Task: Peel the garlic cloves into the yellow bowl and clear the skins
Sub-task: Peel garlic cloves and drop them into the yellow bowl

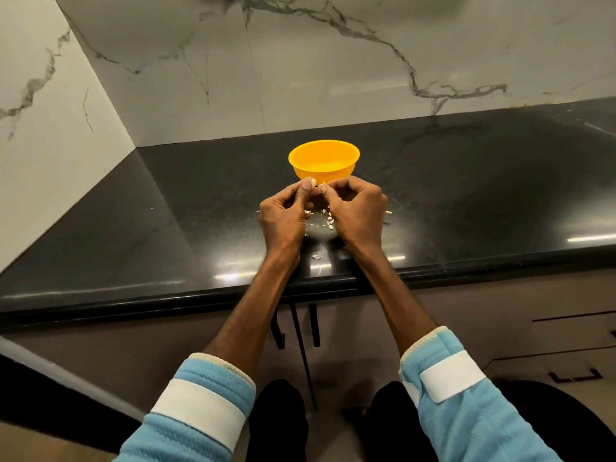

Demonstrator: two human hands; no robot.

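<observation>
A glossy black worktop [466, 181] fills the corner of a kitchen, backed on two sides by white walls [233, 78] with grey marble veining. Below its front edge we see brown cabinet doors [366, 328] with thin black handles.

Much here is hard to read. The garlic clove [319, 190] shows only as a tiny pale speck between the fingertips, and nearly all of it is hidden by the hands, so we cannot tell how much skin remains on it. The yellow bowl [324, 161] stands upright on the worktop just behind the hands. Its lower front wall is covered by the fingertips, and its inside looks bright and washed out, so we cannot make out what lies in it. Small pale skins [325, 222] are scattered on the worktop beneath and between the hands, partly hidden by them, and one more flake [316, 257] lies nearer the front edge. Bright reflections streak the dark surface and blur finer specks.

Both arms reach forward from light blue sleeves [466, 395] with white bands, pushed up so the forearms are bare. The left hand [283, 213] and right hand [358, 211] meet above the worktop, knuckles up, wrists well apart and fingertips drawn together. The left fingers [305, 189] are curled, with the thumb raised against the clove. The right fingers [336, 188] are curled too, pinching the same clove from the other side.
</observation>
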